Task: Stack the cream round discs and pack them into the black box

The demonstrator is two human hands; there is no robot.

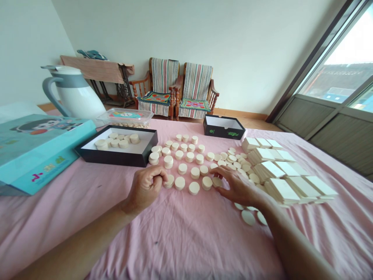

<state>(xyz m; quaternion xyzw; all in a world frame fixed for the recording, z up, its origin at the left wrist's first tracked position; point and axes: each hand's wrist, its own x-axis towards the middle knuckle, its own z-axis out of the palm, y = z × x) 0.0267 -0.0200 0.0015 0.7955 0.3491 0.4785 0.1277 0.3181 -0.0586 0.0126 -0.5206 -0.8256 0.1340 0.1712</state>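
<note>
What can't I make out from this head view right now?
- Left hand: curled fingers hide whatever it grips.
- Discs under the right hand: partly hidden by the wrist.
- Clear tub: contents too small to identify.
- Blue box: cut off by the left edge.

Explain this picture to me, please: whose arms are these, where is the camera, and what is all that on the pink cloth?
There is no machine here. The single picture comes from a camera worn on a person's head, looking forward and down at their own bare hands. The left hand is curled into a loose fist beside a small stack of pale round wooden discs; whether it grips one is hidden. The right hand lies flat, fingertips touching a cream disc. On the pink tablecloth lie rows of such stacks, a loose heap of discs, rows of pale rectangular wooden blocks, a shallow black tray with white lining holding more discs, and a turquoise printed box.
</note>
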